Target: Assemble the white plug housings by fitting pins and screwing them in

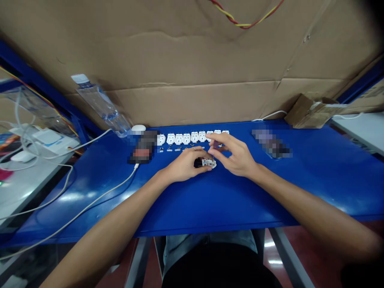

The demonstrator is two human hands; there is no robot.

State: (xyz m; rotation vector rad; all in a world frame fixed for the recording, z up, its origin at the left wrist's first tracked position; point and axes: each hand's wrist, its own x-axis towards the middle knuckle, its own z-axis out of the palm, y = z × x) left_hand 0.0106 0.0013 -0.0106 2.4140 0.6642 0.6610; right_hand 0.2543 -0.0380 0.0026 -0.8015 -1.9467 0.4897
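Note:
My left hand point(192, 165) grips a small white plastic housing point(209, 163) low over the blue table, thumb on the near side and fingers on the far side. A dark part shows at the housing's left end. Just above and to the right, my right hand point(234, 154) is closed in a pinch, thumb and index finger together; what they hold, if anything, is too small to make out. Behind the hands stands a row of several similar white housings point(186, 139). Small metal pieces point(178, 150) lie in front of that row, partly hidden by my left hand.
A clear plastic bottle point(103, 106) leans at the back left near a blurred-out dark device point(144, 148) with a white cable point(111, 192). Another blurred object point(271, 144) lies to the right, before an open cardboard box point(312, 112). Cardboard point(186, 56) walls the back.

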